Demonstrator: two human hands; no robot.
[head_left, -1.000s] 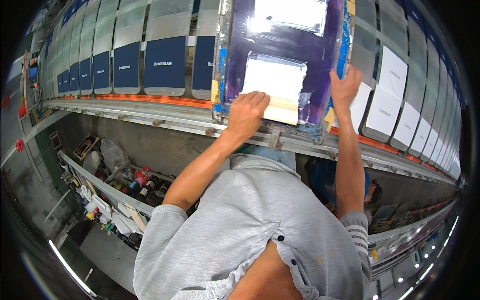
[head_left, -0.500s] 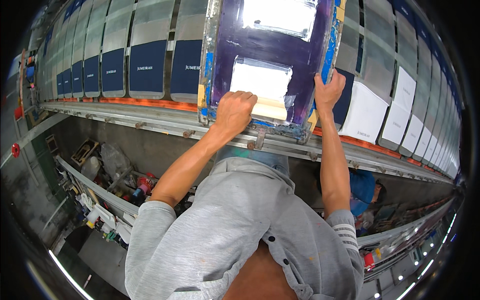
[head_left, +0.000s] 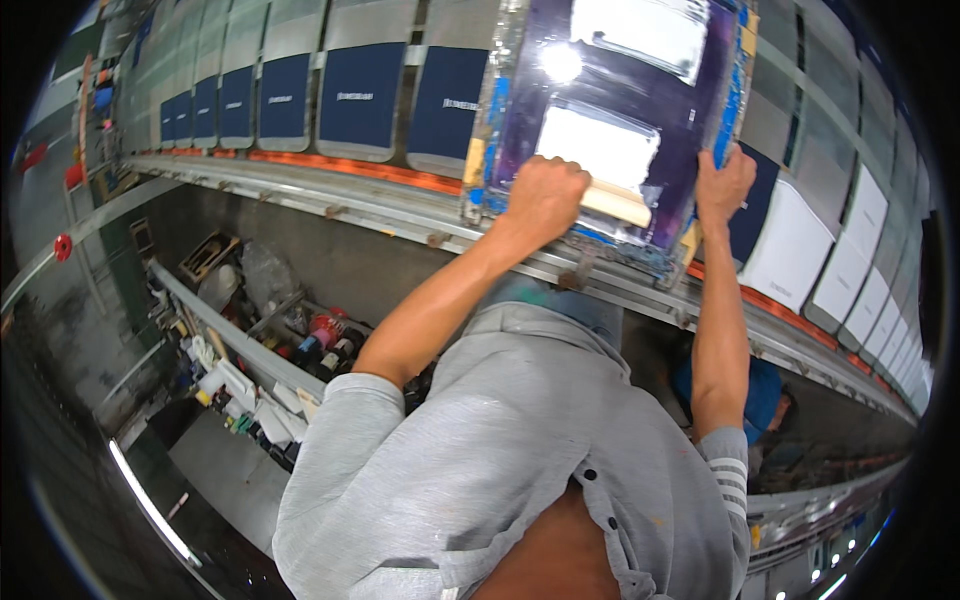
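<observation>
My left hand [head_left: 546, 192] is closed on a pale squeegee bar [head_left: 625, 205] lying across the lower white patch of a purple printing screen [head_left: 610, 75]. My right hand [head_left: 725, 182] grips the right side of the screen's metal frame [head_left: 732, 100], which carries blue and yellow tape. Left of the screen, flat platens hold dark blue panels [head_left: 355, 95]. To its right, a dark blue panel [head_left: 758, 170] shows beside white panels [head_left: 785, 240].
A metal rail [head_left: 350, 205] with an orange strip runs along the platens. A lower shelf [head_left: 230, 320] at the left carries bottles, bags and assorted items. A person in a blue top [head_left: 762, 390] is at the lower right. A red wheel [head_left: 62, 247] is at the far left.
Both hands keep their grips. More of the panels right of the screen shows than a second ago, including the dark blue one. The whole view has shifted between frames.
</observation>
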